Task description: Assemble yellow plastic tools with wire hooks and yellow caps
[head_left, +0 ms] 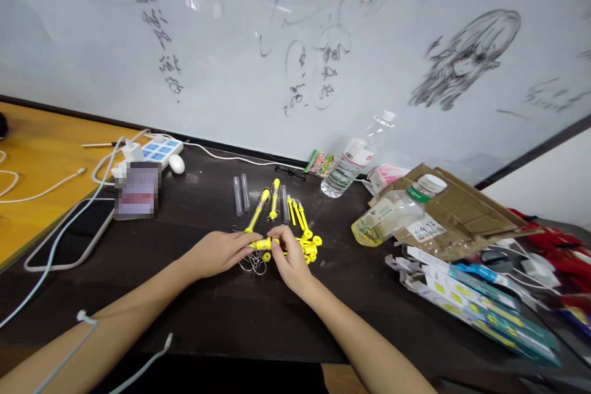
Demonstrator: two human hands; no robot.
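Between my two hands, a yellow plastic piece [262, 244] lies roughly level above the dark table. My left hand [217, 252] pinches its left end, and my right hand [289, 255] closes on its right end. Under and beside the fingers are metal wire hooks [253, 263] and a pile of yellow parts [312, 247]. Behind the hands lie two assembled yellow pieces with clear tubes, one slanted [258, 209] and one near upright in view [274, 198]. Clear tubes [237, 196] rest to their left, another [285, 203] to their right, beside thin yellow rods [299, 217].
On the right stand a water bottle [351, 163], a tilted bottle of yellow drink [392, 215], brown paper packaging [457, 212] and an opened box [480, 308]. Phones [74, 234], cables and a power strip [160, 151] are at left. A whiteboard [231, 74] rises behind.
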